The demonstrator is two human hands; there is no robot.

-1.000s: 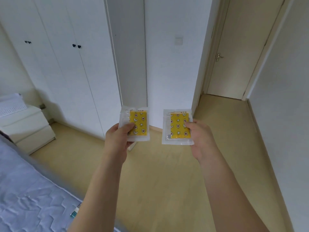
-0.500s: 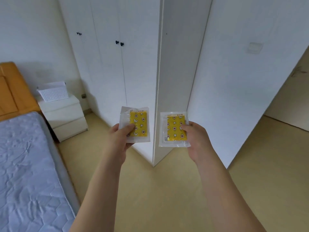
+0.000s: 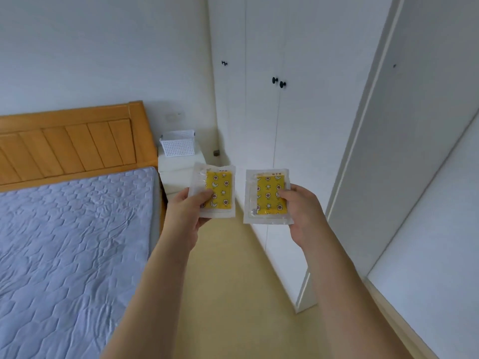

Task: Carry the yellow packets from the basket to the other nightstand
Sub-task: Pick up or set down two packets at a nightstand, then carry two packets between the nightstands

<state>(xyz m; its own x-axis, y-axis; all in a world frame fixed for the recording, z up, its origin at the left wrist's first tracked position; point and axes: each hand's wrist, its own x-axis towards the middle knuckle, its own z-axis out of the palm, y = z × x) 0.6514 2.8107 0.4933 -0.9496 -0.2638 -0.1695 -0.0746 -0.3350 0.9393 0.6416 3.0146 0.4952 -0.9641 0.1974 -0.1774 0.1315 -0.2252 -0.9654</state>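
Both of my hands are occupied. My left hand (image 3: pixel 190 211) pinches one yellow packet (image 3: pixel 213 191) at its lower left corner, thumb across the printed face, fingers hidden behind. My right hand (image 3: pixel 302 209) pinches the second yellow packet (image 3: pixel 268 196) along its right edge in the same manner. Both packets stand upright, faces toward me, side by side with a gap between them, held out in front of my chest and touching nothing else.

Step in hand, as I judge it: transit toward the nightstand (image 3: pixel 178 169) ahead, which stands in the corner between the bed (image 3: pixel 72 229) and the wardrobe (image 3: pixel 261 112). The packets are flat, light and sealed in slippery clear film, so a firm thumb pinch is advisable; gripping only a corner invites the packet to pivot or slide out. I would keep them level and apart until I reach the desk surface, then lay each flat.

Surroundings: a white perforated basket (image 3: pixel 177 145) sits on the rear of the nightstand top, leaving bare surface in front of it; the left packet partly covers my view of that surface. A wooden headboard (image 3: pixel 70 141) runs along the wall. The floor (image 3: pixel 233 294) corridor between the bed edge and the wardrobe doors is narrow but shows nothing lying in it. A projecting white panel (image 3: pixel 363 177) on my right narrows the passage; I should mind my right elbow there.
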